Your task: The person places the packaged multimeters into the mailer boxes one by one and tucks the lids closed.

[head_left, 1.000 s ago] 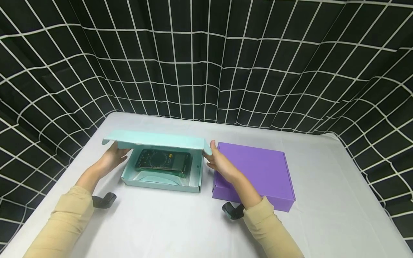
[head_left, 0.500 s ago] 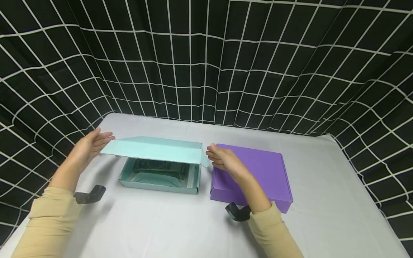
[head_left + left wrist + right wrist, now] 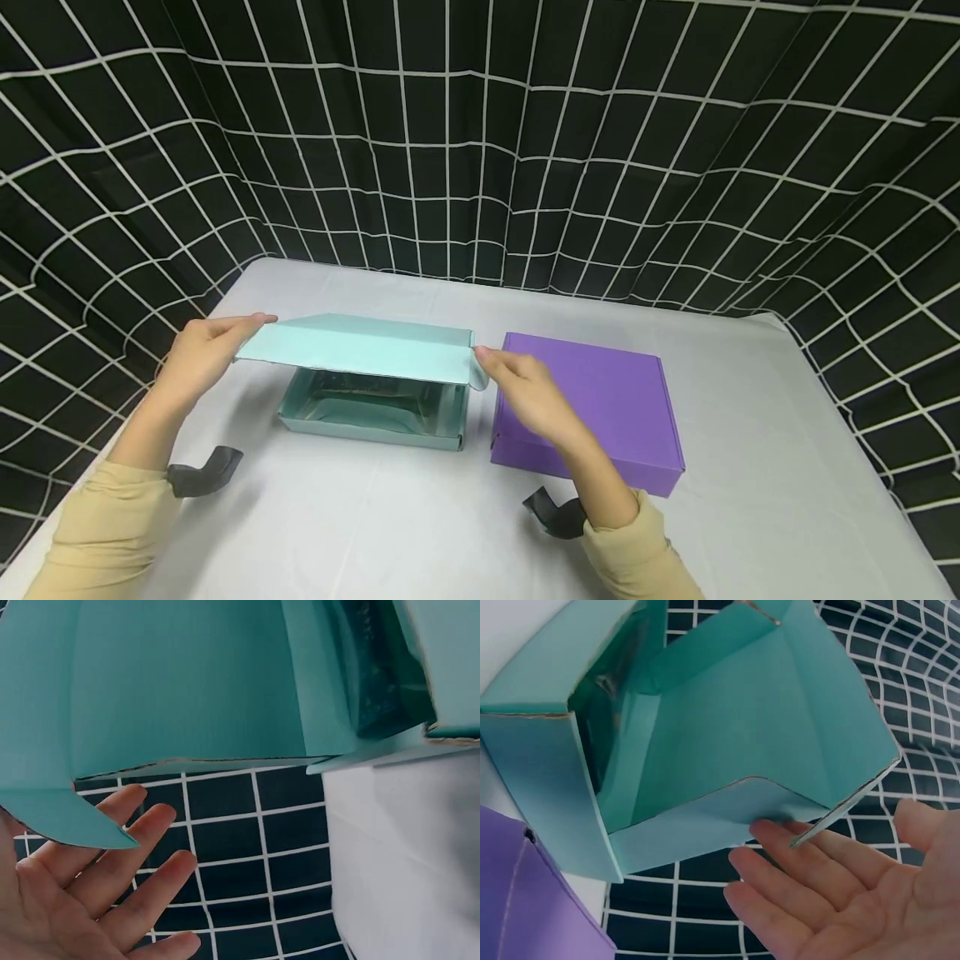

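A light teal cardboard box point(image 3: 375, 435) stands left of centre, its lid point(image 3: 367, 354) tilted partly over it, front flap bent forward. Inside lies a multimeter point(image 3: 375, 675) in clear plastic, mostly hidden by the lid in the head view. My left hand point(image 3: 201, 354) is at the lid's left corner, fingers fairly straight, beside a small side flap point(image 3: 67, 817). At the right corner, my right hand point(image 3: 528, 392) has extended fingers; their tips touch or nearly touch the lid's side flap point(image 3: 720, 814). Neither hand visibly curls round the cardboard.
A closed purple box point(image 3: 600, 400) sits right of the teal one, under my right forearm. Both rest on a white-covered table point(image 3: 360, 525). Black curtain with white grid lines point(image 3: 465, 150) surrounds the back and sides. A dark wrist mount point(image 3: 206, 472) juts from each arm.
The lid's front flap has folded forward and now hides most of the multimeter. My hands came off the lid, the left swinging outward, and have moved back to its two corners.
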Demonstrator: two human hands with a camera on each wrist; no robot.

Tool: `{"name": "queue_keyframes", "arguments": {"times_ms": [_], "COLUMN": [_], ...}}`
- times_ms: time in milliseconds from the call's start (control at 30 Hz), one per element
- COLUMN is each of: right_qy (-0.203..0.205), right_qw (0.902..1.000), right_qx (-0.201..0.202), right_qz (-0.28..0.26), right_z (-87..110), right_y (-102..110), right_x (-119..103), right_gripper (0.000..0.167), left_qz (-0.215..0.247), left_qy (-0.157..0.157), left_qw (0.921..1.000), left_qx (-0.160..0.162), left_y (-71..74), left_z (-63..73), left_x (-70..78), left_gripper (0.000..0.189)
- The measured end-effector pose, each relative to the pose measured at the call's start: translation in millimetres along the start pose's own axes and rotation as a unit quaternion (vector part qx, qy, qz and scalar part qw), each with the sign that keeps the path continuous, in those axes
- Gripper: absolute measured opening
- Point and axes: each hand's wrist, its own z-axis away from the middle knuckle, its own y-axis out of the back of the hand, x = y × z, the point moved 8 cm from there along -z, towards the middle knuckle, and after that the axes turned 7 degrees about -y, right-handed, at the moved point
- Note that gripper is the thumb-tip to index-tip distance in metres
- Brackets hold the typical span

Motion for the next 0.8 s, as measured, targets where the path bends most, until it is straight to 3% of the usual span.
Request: {"name": "queue_keyframes", "arguments": {"times_ms": [133, 333, 467, 800], "right_qy": [0.011, 0.015, 0.016, 0.001], "right_qw": [0.9995, 0.9992, 0.9991, 0.9982], "right_qx": [0.020, 0.011, -0.004, -0.041], "right_qz": [0.022, 0.037, 0.040, 0.045], "right_z": [4.4, 9.9, 12.6, 16.1], "right_y": [-1.9, -10.3, -16.0, -34.5], "right_x": [-0.3, 7.1, 14.3, 34.9], "right_gripper": [0.050, 0.047, 0.047, 0.048], "left_qz": [0.004, 0.079, 0.113, 0.143], "left_qy": [-0.007, -0.036, -0.032, -0.015], "left_qw": [0.9999, 0.9957, 0.9917, 0.9851], "left_qx": [-0.008, -0.032, -0.053, -0.094], "left_y": [-7.0, -17.5, -25.0, -48.2], "left_z": [5.8, 14.9, 21.6, 40.2], "left_x": [-3.2, -21.1, -34.8, -55.9], "left_gripper": [0.065, 0.057, 0.055, 0.056]}}
